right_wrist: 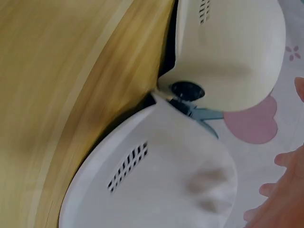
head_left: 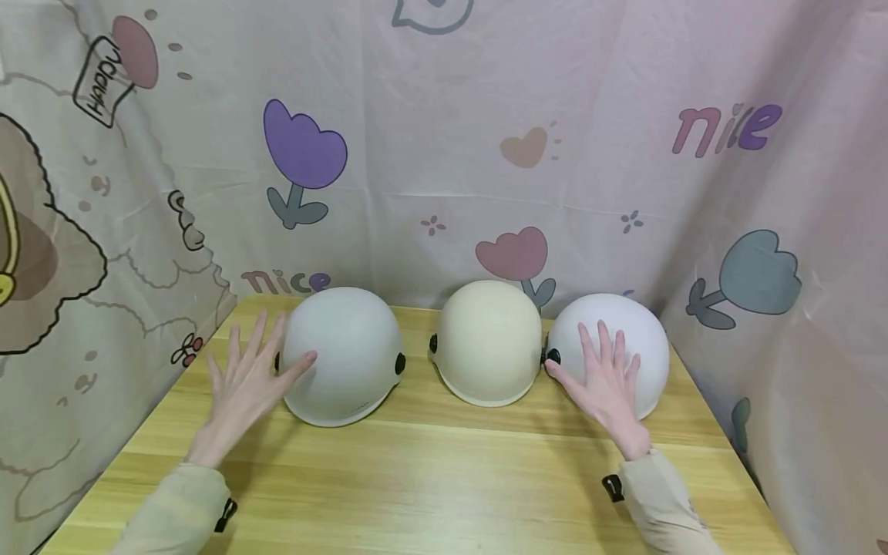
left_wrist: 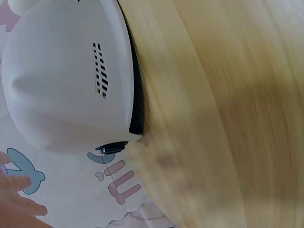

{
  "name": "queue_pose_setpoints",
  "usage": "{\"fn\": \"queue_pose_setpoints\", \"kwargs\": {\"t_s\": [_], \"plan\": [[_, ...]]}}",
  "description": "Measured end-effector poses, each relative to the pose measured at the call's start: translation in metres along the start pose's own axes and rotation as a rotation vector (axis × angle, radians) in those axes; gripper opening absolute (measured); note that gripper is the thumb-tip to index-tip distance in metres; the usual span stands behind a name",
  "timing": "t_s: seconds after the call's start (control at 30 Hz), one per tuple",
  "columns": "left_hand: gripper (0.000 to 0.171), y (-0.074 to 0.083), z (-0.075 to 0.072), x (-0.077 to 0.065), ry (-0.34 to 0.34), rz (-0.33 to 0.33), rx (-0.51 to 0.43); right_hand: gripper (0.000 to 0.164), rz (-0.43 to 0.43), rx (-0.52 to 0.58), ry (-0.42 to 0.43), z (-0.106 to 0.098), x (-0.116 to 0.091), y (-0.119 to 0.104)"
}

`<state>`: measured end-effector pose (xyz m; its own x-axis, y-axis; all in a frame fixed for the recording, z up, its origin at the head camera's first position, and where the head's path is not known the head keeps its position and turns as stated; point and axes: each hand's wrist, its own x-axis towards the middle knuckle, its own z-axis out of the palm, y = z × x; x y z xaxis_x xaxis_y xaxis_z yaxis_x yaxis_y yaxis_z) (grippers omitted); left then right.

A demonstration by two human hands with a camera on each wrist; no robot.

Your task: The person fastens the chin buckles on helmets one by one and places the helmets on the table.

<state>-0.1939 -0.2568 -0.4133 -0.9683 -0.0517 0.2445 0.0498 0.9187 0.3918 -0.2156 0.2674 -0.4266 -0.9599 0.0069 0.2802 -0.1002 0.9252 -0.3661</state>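
Observation:
Three helmets stand dome-up in a row along the far part of the table. At the left is a white helmet (head_left: pixel 350 351) with black side fittings; its slotted vent shows in the left wrist view. A cream helmet (head_left: pixel 491 339) stands in the middle, close beside another white helmet (head_left: pixel 654 347) on the right. My left hand (head_left: pixel 243 385), fingers spread, hovers by the left helmet's outer side. My right hand (head_left: pixel 607 378) spreads in front of the right helmet and hides part of it. Shadows of fingers fall on that helmet in the right wrist view. Neither hand holds anything.
The wooden table (head_left: pixel 430 486) extends from the helmets toward me. A patterned cloth (head_left: pixel 430 139) hangs behind it and along both sides. Black straps (head_left: pixel 613 487) show at both sleeves.

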Motion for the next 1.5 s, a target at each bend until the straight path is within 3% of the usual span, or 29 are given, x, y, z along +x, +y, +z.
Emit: {"fn": "queue_pose_setpoints", "kwargs": {"t_s": [0.43, 0.73, 1.0, 1.17, 1.5], "plan": [[0.087, 0.000, 0.010, -0.003, -0.022, -0.060, -0.152, 0.090, -0.034, 0.140, -0.011, 0.014, 0.013, -0.043], [0.085, -0.006, 0.019, -0.008, -0.076, -0.119, -0.298, 0.081, -0.117, 0.244, 0.086, 0.029, 0.018, -0.068], [0.085, -0.010, 0.029, -0.009, -0.045, -0.129, -0.466, 0.074, -0.141, 0.360, 0.131, 0.042, 0.023, -0.086], [0.090, -0.011, 0.034, -0.012, -0.039, -0.176, -0.556, 0.067, -0.176, 0.467, 0.176, 0.051, 0.026, -0.098], [0.088, -0.015, 0.038, -0.013, -0.022, -0.243, -0.613, 0.052, -0.299, 0.581, 0.230, 0.066, 0.031, -0.123]]}}
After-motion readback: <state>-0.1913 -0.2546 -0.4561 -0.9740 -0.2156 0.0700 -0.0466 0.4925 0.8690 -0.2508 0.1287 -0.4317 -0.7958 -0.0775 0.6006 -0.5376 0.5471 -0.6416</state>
